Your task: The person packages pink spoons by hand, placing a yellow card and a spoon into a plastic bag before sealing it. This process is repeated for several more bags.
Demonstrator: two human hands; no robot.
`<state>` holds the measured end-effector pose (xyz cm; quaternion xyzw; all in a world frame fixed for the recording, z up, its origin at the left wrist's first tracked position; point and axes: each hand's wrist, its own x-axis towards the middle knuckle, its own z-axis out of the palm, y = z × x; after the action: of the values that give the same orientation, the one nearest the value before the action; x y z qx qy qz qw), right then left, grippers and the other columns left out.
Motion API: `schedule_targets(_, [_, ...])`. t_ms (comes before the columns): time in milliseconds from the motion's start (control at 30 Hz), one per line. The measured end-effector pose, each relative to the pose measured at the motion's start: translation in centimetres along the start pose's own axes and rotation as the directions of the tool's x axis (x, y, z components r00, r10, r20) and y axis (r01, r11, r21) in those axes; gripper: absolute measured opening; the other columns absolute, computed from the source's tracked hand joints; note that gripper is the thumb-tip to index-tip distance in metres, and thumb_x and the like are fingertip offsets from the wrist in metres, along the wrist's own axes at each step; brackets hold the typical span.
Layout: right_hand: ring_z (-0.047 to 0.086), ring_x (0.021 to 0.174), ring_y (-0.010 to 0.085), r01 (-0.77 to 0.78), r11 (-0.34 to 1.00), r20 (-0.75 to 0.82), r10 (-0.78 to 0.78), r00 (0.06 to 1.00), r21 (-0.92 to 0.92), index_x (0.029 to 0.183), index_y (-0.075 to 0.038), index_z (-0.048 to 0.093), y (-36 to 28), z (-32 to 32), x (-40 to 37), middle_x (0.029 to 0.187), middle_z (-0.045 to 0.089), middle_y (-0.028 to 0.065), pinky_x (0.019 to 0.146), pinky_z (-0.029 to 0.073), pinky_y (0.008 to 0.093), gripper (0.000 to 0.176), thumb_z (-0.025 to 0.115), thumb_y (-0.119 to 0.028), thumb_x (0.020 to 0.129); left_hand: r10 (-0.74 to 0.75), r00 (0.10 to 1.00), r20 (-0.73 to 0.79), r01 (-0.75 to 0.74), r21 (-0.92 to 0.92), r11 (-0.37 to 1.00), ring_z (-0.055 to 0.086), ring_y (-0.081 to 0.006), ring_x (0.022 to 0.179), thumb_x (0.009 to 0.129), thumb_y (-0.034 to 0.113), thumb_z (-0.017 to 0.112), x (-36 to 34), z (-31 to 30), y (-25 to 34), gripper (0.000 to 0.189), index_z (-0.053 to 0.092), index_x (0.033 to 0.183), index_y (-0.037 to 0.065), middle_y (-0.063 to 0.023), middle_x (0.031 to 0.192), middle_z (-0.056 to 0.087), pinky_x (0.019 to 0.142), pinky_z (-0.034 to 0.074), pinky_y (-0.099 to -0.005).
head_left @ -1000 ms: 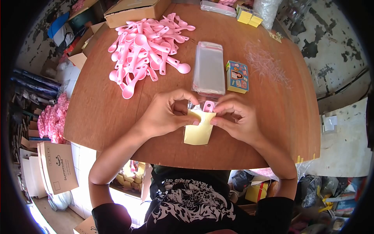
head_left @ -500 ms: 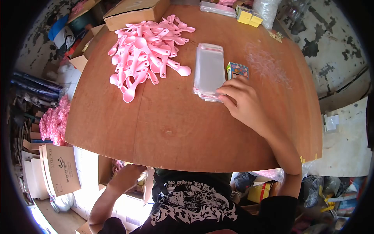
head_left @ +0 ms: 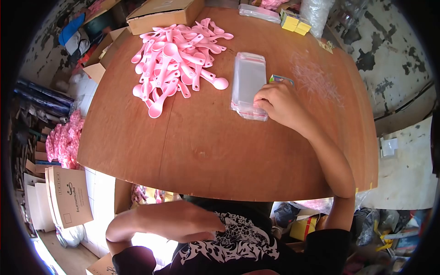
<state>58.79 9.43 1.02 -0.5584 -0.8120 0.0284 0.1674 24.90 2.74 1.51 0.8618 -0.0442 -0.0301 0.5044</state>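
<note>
On my head view, the stack of clear bags (head_left: 248, 82) lies on the table (head_left: 206, 160), just right of centre in the upper half of the frame. The right hand (head_left: 280, 104) is at the stack's lower right edge. Its fingers are curled, thumb and fingertips close together; I cannot tell whether they pinch a bag. The left hand (head_left: 183, 222) is low in the frame, left of centre, in front of the shirt (head_left: 229, 243). It is blurred; its fingers appear pressed together, and I see nothing held.

Hazards, in my judgement:

1. Multiple pick-up. The bags look thin and may cling; a pinch at the edge could lift more than one.
2. Stack slip. The lower ends are uneven. A sideways pull, with no second hand bracing, could fan the stack out.
3. Box contact. The small box (head_left: 282, 79), mostly hidden by the right hand, is just beside the stack. A knuckle could push it.
4. Heap collapse. The pink spoons (head_left: 178, 55), upper left of centre, are loosely piled. A brush from the left arm could dislodge the outer ones.
5. Edge strike. The left hand is off the table's near side; raised carelessly, it could catch the edge.
</note>
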Motion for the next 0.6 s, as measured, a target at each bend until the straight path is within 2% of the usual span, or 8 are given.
schedule_targets(67, [0.063,0.080,0.0229,0.025,1.000,-0.058,-0.025,0.998,0.002,0.077,-0.009,0.072,0.5,0.0,-0.1,0.080,0.070,0.0044,0.077,0.042,0.0394,0.007,0.067,-0.013,0.080,0.086,0.981,-0.173,-0.053,0.186,0.981,0.068,-0.0291,0.077,0.094,0.020,0.059,1.5,-2.8,0.6,0.022,0.060,0.110,0.004,-0.0134,0.096,0.065,0.058,0.054,-0.0397])
schedule_targets(133, [0.063,0.079,0.0239,0.050,0.999,-0.119,-0.050,0.992,0.002,0.078,-0.009,0.072,0.3,-0.6,-0.3,0.079,0.069,0.0048,0.075,0.043,0.0398,0.007,0.066,-0.012,0.081,-0.051,0.941,-0.336,0.244,0.564,0.789,0.068,-0.0298,0.086,0.088,0.013,0.064,2.9,-5.2,0.8,0.021,0.061,0.107,0.005,-0.0144,0.097,0.066,0.062,0.055,-0.0406])
schedule_targets(200, [0.062,0.075,0.0258,0.110,0.994,-0.193,-0.104,0.976,0.020,0.079,-0.008,0.071,-1.0,-1.8,-1.1,0.077,0.067,0.0055,0.075,0.042,0.0396,0.008,0.066,-0.013,0.083,0.199,0.746,-0.636,0.403,0.668,0.625,0.066,-0.0294,0.094,0.082,0.008,0.068,5.3,-6.7,-1.7,0.025,0.062,0.106,0.007,-0.0145,0.097,0.067,0.072,0.056,-0.0416])
schedule_targets(333, [0.061,0.071,0.0258,0.198,0.959,-0.120,-0.176,0.977,0.205,0.078,-0.007,0.070,-5.7,-4.4,-3.2,0.073,0.065,0.0055,0.072,0.043,0.0377,0.010,0.067,-0.015,0.084,0.414,0.607,-0.679,0.386,0.707,0.593,0.061,-0.0326,0.108,0.080,0.008,0.072,8.3,-8.9,-2.8,0.025,0.067,0.104,0.004,-0.0130,0.109,0.066,0.088,0.051,-0.0428])
schedule_targets(400, [0.061,0.072,0.0231,0.171,0.901,-0.042,-0.169,0.985,0.398,0.081,-0.006,0.071,-6.6,-5.1,-4.2,0.077,0.066,0.0070,0.070,0.046,0.0357,0.006,0.072,-0.012,0.082,0.348,0.795,-0.496,-0.081,0.482,0.872,0.064,-0.0322,0.100,0.078,0.005,0.074,8.6,-9.0,-3.6,0.021,0.069,0.099,0.005,-0.0130,0.102,0.068,0.082,0.053,-0.0402])
schedule_targets(467, [0.061,0.072,0.0232,0.132,0.884,-0.042,-0.127,0.991,0.448,0.084,-0.005,0.071,-5.8,-5.6,-4.9,0.079,0.065,0.0083,0.066,0.046,0.0339,0.007,0.072,-0.012,0.082,0.213,0.841,-0.498,-0.094,0.254,0.963,0.068,-0.0241,0.089,0.080,0.006,0.075,8.0,-8.3,-2.8,0.014,0.071,0.093,0.005,-0.0105,0.095,0.070,0.076,0.053,-0.0346])
schedule_targets(533, [0.062,0.072,0.0259,-0.120,0.943,-0.087,0.154,0.984,0.309,0.086,-0.002,0.071,-4.2,-6.0,-4.9,0.082,0.066,0.0099,0.064,0.048,0.0345,0.009,0.073,-0.010,0.081,-0.028,0.926,-0.377,-0.028,-0.142,0.990,0.067,-0.0112,0.078,0.084,0.007,0.073,7.4,-8.1,-2.8,0.011,0.071,0.094,0.005,-0.0050,0.092,0.072,0.070,0.051,-0.0276])
schedule_targets(600, [0.064,0.076,0.0297,-0.078,0.985,-0.211,0.109,0.971,0.153,0.087,-0.002,0.071,-1.4,-4.6,-5.1,0.083,0.066,0.0124,0.066,0.049,0.0386,0.011,0.072,-0.012,0.081,0.054,0.900,-0.433,-0.146,-0.184,0.972,0.063,-0.0053,0.076,0.086,0.007,0.072,7.4,-7.5,-3.7,0.011,0.069,0.095,0.002,-0.0031,0.093,0.071,0.066,0.049,-0.0235])
